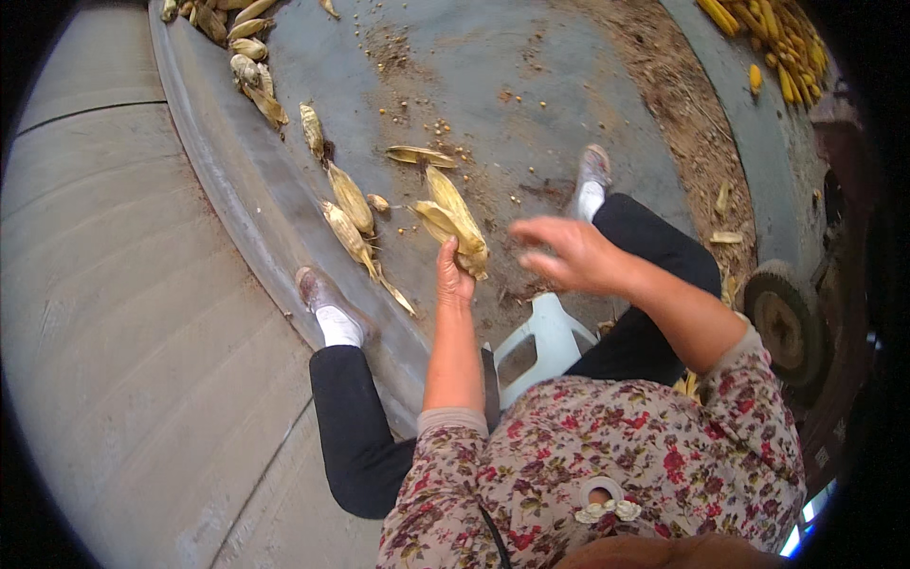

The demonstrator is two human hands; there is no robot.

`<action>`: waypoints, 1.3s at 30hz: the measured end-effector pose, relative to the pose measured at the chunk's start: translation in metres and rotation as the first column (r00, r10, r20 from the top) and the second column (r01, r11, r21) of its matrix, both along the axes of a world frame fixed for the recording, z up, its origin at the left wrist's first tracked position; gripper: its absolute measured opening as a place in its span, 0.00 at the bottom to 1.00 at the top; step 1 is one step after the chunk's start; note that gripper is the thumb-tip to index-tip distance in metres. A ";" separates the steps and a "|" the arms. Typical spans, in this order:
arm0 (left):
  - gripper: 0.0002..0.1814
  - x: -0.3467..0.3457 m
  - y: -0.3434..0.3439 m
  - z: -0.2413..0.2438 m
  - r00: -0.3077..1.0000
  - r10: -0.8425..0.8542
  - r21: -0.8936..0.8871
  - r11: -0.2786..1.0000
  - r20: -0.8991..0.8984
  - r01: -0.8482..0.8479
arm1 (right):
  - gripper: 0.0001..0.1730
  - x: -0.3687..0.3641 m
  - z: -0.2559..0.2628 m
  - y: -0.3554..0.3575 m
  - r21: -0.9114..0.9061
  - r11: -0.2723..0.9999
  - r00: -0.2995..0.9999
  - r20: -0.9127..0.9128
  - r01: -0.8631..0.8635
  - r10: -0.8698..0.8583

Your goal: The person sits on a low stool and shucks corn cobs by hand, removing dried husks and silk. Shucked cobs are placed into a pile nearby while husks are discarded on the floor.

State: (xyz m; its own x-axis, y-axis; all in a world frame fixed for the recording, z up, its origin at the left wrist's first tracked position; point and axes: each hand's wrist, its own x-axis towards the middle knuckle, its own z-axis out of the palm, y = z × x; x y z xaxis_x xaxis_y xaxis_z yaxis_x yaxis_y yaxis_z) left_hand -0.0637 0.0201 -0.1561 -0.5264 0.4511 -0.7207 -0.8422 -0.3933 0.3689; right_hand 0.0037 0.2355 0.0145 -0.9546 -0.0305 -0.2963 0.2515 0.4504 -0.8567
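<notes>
An ear of corn in its dry husk (458, 220) is in my left hand (455, 274), gripped near its lower end, with some husk leaves standing apart from it. To the right of it my right hand (561, 252), slightly blurred, is raised with fingers apart and nothing in them. A loose strip of husk (421, 156) lies on the ground just beyond the held ear. Left of my left hand, unpeeled corn ears (348, 198) lie on the ground, with a small cob piece (377, 203) beside them.
More husked ears (249, 48) lie in a row at the upper left, along a raised concrete edge (213, 142). Peeled yellow cobs (782, 50) are heaped at the upper right. A pale plastic stool (547, 334) is beneath me. A wheel (782, 323) stands at the right. Loose kernels dot the ground.
</notes>
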 end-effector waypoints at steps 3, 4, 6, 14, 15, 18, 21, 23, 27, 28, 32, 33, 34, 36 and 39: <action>0.26 0.013 0.011 0.044 0.979 -0.129 -0.083 0.990 -0.155 0.117 | 0.31 -0.005 -0.009 0.000 0.044 0.992 0.993 -0.008 0.116 -0.116; 0.27 0.017 0.014 0.060 0.957 -0.153 -0.070 0.988 -0.248 0.140 | 0.35 -0.007 -0.011 -0.001 -0.013 0.986 0.986 0.010 0.168 -0.168; 0.28 0.031 0.018 0.088 0.897 -0.240 -0.233 0.959 -0.372 0.160 | 0.42 -0.009 -0.014 -0.011 -0.124 0.955 0.963 0.064 0.270 -0.263; 0.37 0.076 0.007 0.146 0.444 -0.648 -0.772 0.606 -0.619 -0.191 | 0.38 0.010 -0.023 -0.069 -0.206 0.890 0.911 0.019 0.407 -0.412; 0.37 0.079 0.000 0.150 0.490 -0.628 -0.772 0.614 -0.605 -0.165 | 0.34 0.013 -0.024 -0.070 -0.253 0.879 0.913 0.058 0.404 -0.403; 0.37 0.091 -0.015 0.162 0.686 -0.372 -0.564 0.823 -0.626 -0.069 | 0.18 0.019 -0.026 -0.060 -0.293 0.862 0.910 0.106 0.414 -0.401; 0.31 0.098 -0.028 0.172 0.794 -0.208 -0.400 0.915 -0.571 -0.047 | 0.20 0.018 -0.028 -0.045 -0.397 0.767 0.862 0.171 0.504 -0.478; 0.29 0.100 -0.034 0.180 0.833 -0.154 -0.332 0.942 -0.532 -0.038 | 0.22 0.014 -0.031 -0.035 -0.329 0.806 0.870 0.165 0.492 -0.464; 0.27 0.105 -0.034 0.189 0.836 -0.147 -0.280 0.960 -0.528 -0.008 | 0.25 0.011 -0.035 -0.032 -0.148 0.919 0.931 0.027 0.364 -0.364; 0.28 0.107 -0.034 0.190 0.838 -0.166 -0.284 0.959 -0.520 0.013 | 0.26 0.011 -0.035 -0.034 -0.119 0.930 0.937 -0.002 0.347 -0.350; 0.30 0.121 -0.026 0.189 0.813 -0.284 -0.324 0.938 -0.509 0.125 | 0.23 0.013 -0.029 -0.039 -0.669 0.659 0.937 0.292 0.344 -0.193; 0.30 0.124 -0.024 0.188 0.790 -0.317 -0.330 0.931 -0.525 0.154 | 0.22 0.012 -0.027 -0.039 -0.642 0.664 0.919 0.339 0.382 -0.202; 0.34 0.125 -0.023 0.186 0.793 -0.370 -0.359 0.910 -0.484 0.205 | 0.21 0.012 -0.024 -0.037 -0.634 0.665 0.912 0.358 0.394 -0.199; 0.34 0.125 -0.019 0.182 0.796 -0.403 -0.381 0.894 -0.453 0.235 | 0.20 0.012 -0.021 -0.034 -0.600 0.694 0.907 0.373 0.398 -0.197; 0.32 0.125 -0.015 0.179 0.785 -0.459 -0.472 0.847 -0.416 0.245 | 0.23 0.012 -0.020 -0.031 -0.556 0.752 0.915 0.370 0.355 -0.158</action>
State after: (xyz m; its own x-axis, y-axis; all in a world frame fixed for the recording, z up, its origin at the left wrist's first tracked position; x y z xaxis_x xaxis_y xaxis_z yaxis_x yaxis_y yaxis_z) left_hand 0.0608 0.0048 0.0227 -0.7128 0.4304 -0.5538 -0.5473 0.1526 0.8229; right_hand 0.0160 0.2047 -0.0054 -0.8282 -0.0614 -0.5570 0.5531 -0.2495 -0.7949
